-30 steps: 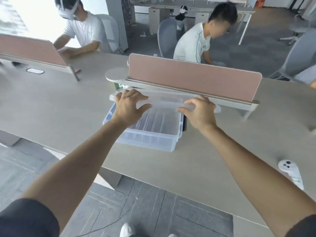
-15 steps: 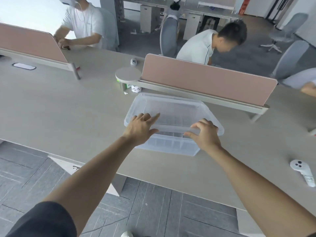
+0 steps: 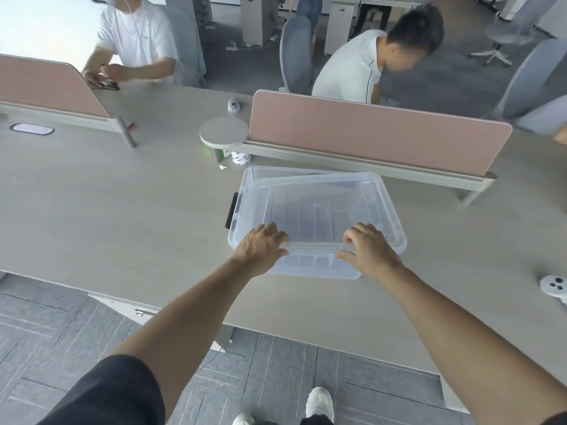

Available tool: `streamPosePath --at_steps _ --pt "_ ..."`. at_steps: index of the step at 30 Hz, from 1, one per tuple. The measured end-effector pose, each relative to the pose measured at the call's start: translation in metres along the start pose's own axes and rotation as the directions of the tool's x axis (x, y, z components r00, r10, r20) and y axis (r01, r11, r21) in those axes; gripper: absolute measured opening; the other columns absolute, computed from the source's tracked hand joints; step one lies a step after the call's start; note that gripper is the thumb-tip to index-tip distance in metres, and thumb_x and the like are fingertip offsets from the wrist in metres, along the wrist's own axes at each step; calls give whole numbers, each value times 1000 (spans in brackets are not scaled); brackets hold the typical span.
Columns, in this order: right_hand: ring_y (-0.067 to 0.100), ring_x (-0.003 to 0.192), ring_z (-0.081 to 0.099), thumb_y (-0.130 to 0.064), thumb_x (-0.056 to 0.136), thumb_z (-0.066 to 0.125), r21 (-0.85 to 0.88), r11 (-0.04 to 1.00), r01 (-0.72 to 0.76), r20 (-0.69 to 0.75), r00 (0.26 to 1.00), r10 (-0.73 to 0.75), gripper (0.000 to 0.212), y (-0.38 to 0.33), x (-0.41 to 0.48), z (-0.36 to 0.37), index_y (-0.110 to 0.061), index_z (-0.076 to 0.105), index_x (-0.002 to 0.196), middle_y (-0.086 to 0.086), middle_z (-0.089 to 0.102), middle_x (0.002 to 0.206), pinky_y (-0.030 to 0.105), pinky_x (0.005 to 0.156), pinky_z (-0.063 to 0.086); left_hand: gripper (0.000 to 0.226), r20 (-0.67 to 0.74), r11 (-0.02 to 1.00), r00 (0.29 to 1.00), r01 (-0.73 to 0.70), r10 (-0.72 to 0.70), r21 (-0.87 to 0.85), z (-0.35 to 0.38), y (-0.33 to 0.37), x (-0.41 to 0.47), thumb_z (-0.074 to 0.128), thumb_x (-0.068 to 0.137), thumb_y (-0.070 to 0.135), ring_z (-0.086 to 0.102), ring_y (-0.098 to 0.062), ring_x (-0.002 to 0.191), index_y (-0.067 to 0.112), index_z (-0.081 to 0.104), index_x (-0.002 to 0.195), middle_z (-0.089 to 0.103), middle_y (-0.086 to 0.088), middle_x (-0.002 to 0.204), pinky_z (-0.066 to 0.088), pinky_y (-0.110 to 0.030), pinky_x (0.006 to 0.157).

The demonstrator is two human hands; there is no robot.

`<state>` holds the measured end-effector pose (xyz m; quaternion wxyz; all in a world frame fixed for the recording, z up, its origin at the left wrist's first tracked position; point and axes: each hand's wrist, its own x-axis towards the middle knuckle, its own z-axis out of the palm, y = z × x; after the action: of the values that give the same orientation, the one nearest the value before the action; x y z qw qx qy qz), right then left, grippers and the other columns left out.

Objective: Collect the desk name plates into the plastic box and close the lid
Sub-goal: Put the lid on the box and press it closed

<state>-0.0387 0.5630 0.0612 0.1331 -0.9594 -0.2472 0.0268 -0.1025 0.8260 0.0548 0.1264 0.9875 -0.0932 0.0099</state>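
A clear plastic box (image 3: 313,269) stands on the grey desk in front of me. Its clear lid (image 3: 389,216) lies on top, slightly skewed, so the box's far left corner (image 3: 254,176) shows uncovered. A black latch (image 3: 231,210) sits on the box's left end. Through the lid I make out several long flat name plates (image 3: 310,219) lying inside. My left hand (image 3: 260,246) presses on the lid's near left edge. My right hand (image 3: 369,250) holds the lid's near edge, fingers on top and thumb at the rim.
A pink divider screen (image 3: 377,136) stands just behind the box, with a round shelf (image 3: 224,133) at its left end. A white controller (image 3: 555,286) lies at the desk's right. Another divider (image 3: 46,84) is far left. Two people sit across the desk.
The lid, held upright over the box a second ago, has come down flat onto it. Both hands moved from its top edge to its near edge.
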Motion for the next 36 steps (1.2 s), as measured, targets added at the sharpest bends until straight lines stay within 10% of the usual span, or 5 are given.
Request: streamPosePath --at_steps 7,22,30,36 --pt "26 86 51 -35 79 81 118 992 50 -52 998 -44 37 16 -1 21 -6 60 87 -2 51 86 37 80 44 32 -103 982 981 -154 166 113 -11 0 4 87 65 18 55 -32 59 8 69 90 56 -14 80 46 -36 56" --pt "26 100 51 -37 82 77 45 999 -16 84 996 12 34 4 15 27 -11 58 92 -2 51 95 31 81 38 34 24 998 999 35 -36 47 14 -13 4 64 90 25 53 -33 96 13 59 121 53 -12 112 41 -38 82" --pt "27 134 31 -49 80 75 -76 991 -106 231 965 121 38 -5 25 21 -21 51 92 0 38 144 42 102 29 44 96 991 990 108 -101 -73 9 -38 2 64 88 42 49 -28 113 23 57 127 47 -5 126 45 -41 94" --pt "28 125 46 -63 87 58 -26 980 -196 250 948 196 56 -9 44 -11 -19 55 121 1 49 136 42 98 39 48 -18 995 995 94 -94 -36 1 -45 23 52 90 52 43 -31 121 24 56 129 52 -3 132 35 -41 101"
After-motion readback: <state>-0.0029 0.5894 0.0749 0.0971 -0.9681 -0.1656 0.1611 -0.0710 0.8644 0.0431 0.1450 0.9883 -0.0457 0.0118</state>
